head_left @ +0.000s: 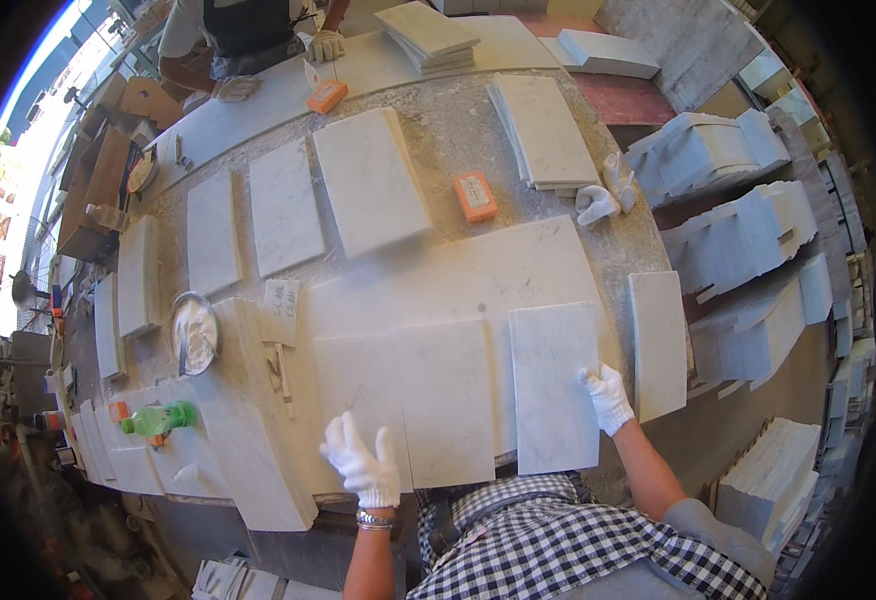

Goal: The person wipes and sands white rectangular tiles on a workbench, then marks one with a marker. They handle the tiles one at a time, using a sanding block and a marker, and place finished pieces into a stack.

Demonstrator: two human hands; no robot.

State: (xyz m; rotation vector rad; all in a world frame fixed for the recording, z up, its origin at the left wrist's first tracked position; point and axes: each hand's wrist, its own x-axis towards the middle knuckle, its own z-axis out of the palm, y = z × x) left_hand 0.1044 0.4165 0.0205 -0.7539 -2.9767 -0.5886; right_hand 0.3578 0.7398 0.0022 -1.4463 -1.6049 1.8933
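My right hand [608, 398], in a white knit glove, is closed on the right edge of a pale grey-white marble slab [555, 385]. That slab lies at the near side of the worktable, its near end by my checked apron. My left hand [362, 462], gloved too, is raised with its fingers spread and holds nothing. Beside it lie two flat marble slabs edge to edge, a left one [358, 400] and a right one [447, 400]. Another narrow slab [658, 343] rests right of my right hand.
More slabs [371, 182] stand in rows across the dusty table [438, 130]. Orange blocks [475, 197], a bowl of white paste [196, 335] and a green bottle [163, 418] sit among them. Stacked stone pieces [748, 235] line the right. A gloved co-worker [248, 35] stands opposite.
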